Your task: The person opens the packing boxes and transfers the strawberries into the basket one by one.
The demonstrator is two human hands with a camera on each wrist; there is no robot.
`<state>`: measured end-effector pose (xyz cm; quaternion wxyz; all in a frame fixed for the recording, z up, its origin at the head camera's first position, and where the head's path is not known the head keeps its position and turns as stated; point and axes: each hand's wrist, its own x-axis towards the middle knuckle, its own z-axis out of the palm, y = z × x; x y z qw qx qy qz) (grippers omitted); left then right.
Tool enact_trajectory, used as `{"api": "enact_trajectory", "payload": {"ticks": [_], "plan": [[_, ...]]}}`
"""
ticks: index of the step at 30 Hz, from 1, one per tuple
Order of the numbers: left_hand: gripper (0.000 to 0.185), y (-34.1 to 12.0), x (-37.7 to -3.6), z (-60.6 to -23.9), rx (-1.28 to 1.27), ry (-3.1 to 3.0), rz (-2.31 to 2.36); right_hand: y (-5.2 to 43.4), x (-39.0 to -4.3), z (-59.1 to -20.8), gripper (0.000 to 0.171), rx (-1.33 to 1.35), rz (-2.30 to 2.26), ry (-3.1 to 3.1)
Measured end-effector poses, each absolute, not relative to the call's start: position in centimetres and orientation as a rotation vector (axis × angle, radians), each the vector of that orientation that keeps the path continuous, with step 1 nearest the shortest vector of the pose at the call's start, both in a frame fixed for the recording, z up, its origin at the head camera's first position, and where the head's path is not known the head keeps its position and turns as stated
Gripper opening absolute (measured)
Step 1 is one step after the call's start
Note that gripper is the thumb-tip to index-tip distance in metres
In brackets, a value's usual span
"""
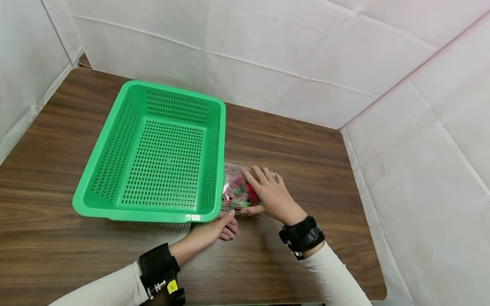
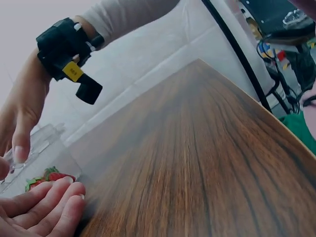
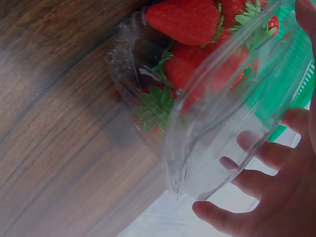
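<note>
Where the green basket (image 1: 160,153) stands on the left half of the wooden table (image 1: 306,144), a clear strawberry box (image 1: 238,192) lies just beside its right wall — near corner close to the basket's front corner. The left hand (image 1: 222,227) rests on the table below that corner, fingers loosely curled together, fingertips (image 2: 64,190) touching the box's near edge. The right hand (image 1: 269,193) lies over the box — fingers spread across its lid, thumb (image 1: 250,209) pressed against the near side.
</note>
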<state>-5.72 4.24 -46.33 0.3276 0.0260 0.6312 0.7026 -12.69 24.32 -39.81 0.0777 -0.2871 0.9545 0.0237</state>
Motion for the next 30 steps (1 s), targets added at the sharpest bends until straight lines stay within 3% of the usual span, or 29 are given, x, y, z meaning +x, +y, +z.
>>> {"api": "enact_trajectory", "payload": {"ticks": [23, 30], "plan": [[0.034, 5.8, -7.2, -46.5, -0.053, 1.556, 1.791, 23.9, -12.6, -38.4, 0.092, -0.742, -0.042, 2.855], [0.034, 6.0, -8.0, -51.1, 0.129, 1.428, 1.904, 24.2, -13.7, -37.2, 0.082, -0.743, -0.184, 2.732]]}}
